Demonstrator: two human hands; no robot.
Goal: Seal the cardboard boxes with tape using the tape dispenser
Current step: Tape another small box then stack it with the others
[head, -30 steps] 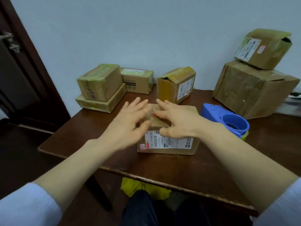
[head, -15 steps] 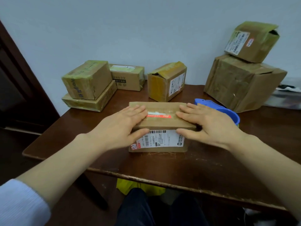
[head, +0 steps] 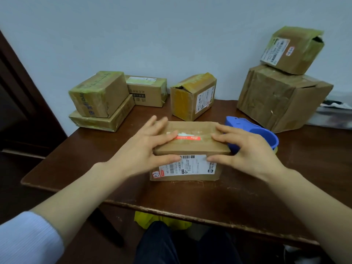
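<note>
The left hand [head: 144, 147] and right hand [head: 245, 149] press spread fingers on the closed rectangular cardboard box [head: 190, 130] on the table [head: 209, 193], thumbs against its labelled front. The blue plastic tape dispenser [head: 265, 133] lies just behind the right hand.

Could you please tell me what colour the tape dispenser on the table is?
Blue; the tape dispenser shows clearly in the head view.
</note>
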